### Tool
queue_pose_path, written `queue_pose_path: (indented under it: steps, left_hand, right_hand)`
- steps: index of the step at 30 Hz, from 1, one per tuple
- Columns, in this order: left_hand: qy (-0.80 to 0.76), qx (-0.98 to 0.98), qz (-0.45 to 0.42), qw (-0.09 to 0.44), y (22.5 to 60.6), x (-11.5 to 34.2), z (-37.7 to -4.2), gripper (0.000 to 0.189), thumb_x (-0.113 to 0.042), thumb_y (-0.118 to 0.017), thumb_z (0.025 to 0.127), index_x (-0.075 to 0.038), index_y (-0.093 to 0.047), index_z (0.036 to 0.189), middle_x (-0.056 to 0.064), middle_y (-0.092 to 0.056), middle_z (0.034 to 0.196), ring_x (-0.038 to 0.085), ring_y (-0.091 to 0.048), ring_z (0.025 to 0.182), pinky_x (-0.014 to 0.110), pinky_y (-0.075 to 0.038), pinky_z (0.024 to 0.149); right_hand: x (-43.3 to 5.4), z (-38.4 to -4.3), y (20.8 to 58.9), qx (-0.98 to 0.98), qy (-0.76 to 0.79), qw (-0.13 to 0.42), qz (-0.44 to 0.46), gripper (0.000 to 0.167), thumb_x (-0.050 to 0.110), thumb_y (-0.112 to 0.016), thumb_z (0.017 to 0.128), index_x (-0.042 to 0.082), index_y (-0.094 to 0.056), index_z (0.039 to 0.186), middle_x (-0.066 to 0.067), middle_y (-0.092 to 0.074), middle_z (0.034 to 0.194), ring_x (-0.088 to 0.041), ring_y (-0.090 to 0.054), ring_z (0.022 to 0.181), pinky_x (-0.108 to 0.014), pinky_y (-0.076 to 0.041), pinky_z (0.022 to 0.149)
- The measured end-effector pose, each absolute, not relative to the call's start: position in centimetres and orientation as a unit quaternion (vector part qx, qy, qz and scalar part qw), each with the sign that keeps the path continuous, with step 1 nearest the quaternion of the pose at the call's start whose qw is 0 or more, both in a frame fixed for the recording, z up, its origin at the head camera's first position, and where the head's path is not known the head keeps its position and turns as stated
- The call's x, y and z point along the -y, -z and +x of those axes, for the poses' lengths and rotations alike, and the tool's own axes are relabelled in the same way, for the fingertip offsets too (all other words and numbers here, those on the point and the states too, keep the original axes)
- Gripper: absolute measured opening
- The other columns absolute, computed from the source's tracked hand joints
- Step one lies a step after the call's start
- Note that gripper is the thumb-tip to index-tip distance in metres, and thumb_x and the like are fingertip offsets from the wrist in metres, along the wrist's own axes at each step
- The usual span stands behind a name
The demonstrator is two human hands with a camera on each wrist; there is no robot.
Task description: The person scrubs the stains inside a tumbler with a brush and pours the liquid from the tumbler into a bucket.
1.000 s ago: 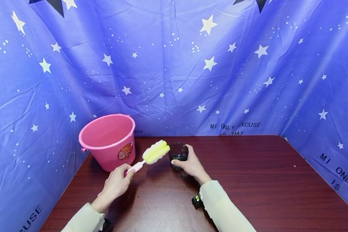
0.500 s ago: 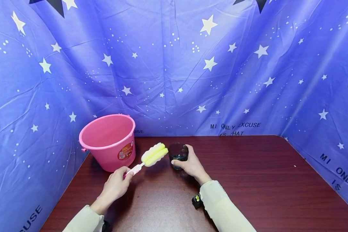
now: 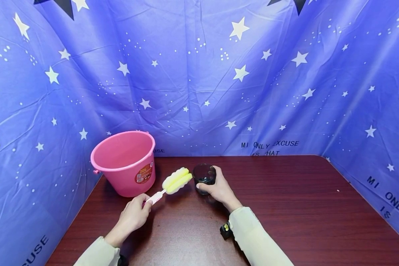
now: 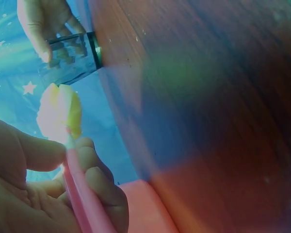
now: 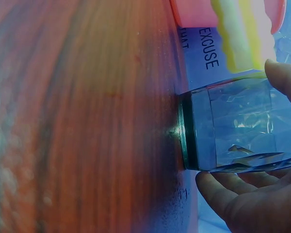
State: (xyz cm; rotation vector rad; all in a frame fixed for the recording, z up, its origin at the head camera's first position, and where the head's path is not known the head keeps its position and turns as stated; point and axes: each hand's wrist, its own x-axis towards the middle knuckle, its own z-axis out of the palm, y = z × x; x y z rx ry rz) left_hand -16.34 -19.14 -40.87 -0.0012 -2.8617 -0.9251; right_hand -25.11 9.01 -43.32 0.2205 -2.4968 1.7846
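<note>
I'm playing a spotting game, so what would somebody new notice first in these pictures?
Probably the round pink plastic bucket on the left side of the dark red wood-grain table, bright against the blue star-printed cloth backdrop. Next, the yellow-and-white sponge brush in the left hand, its tip just left of the dark, faceted, see-through cup in the right hand.

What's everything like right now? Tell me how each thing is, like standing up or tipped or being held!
Glass: upright, open at the top, gripped by the right hand; I can't tell if there is liquid inside.
Sponge brush: tilted, held by the left hand, outside the glass.
Pink bucket: standing upright, open at the top; its inside bottom is hidden.
Starry curtain: hanging, creased.
</note>
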Motion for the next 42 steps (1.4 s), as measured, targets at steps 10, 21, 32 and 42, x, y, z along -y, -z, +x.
queue_pose_path:
  steps: [10, 21, 32, 42]
  left_hand:
    - [0.296, 0.954, 0.009, 0.050, 41.6, 19.2, -16.3, 0.007, -0.014, -0.056, 0.092, -0.014, -0.062, 0.087, -0.003, -0.052, 0.065, 0.017, -0.051, 0.065, 0.035, -0.039, 0.057]
    - [0.285, 0.957, 0.002, 0.047, 42.1, 19.2, -16.3, 0.007, -0.013, -0.056, 0.091, -0.013, -0.061, 0.087, -0.004, -0.054, 0.068, 0.018, -0.053, 0.067, 0.038, -0.040, 0.057]
    - [0.274, 0.961, 0.003, 0.040, 42.4, 19.3, -16.3, 0.005, -0.012, -0.056, 0.091, -0.013, -0.061, 0.087, 0.000, -0.056, 0.071, 0.021, -0.056, 0.071, 0.042, -0.043, 0.060]
    - [0.270, 0.962, -0.007, 0.041, 42.4, 19.2, -16.2, 0.005, -0.010, -0.057, 0.089, -0.010, -0.061, 0.087, 0.002, -0.057, 0.073, 0.021, -0.055, 0.069, 0.042, -0.043, 0.061]
  right_hand:
    - [-9.0, -25.1, 43.3, 0.816, -0.573, 0.033, 0.067, 0.085, 0.024, -0.084, 0.070, 0.010, -0.035, 0.138, -0.016, -0.056, 0.122, -0.027, -0.056, 0.105, -0.039, -0.050, 0.079]
    - [-9.0, -25.1, 43.3, 0.819, -0.568, 0.039, 0.068, 0.085, 0.025, -0.084, 0.069, 0.010, -0.036, 0.137, -0.015, -0.057, 0.122, -0.027, -0.055, 0.109, -0.045, -0.043, 0.091]
    - [-9.0, -25.1, 43.3, 0.822, -0.565, 0.033, 0.067, 0.089, 0.026, -0.084, 0.070, 0.009, -0.033, 0.140, -0.018, -0.054, 0.125, -0.029, -0.054, 0.110, -0.042, -0.048, 0.083]
    - [-9.1, -25.0, 43.2, 0.817, -0.572, 0.028, 0.066, 0.088, 0.026, -0.084, 0.070, 0.009, -0.033, 0.140, -0.018, -0.053, 0.126, -0.030, -0.054, 0.109, -0.039, -0.051, 0.076]
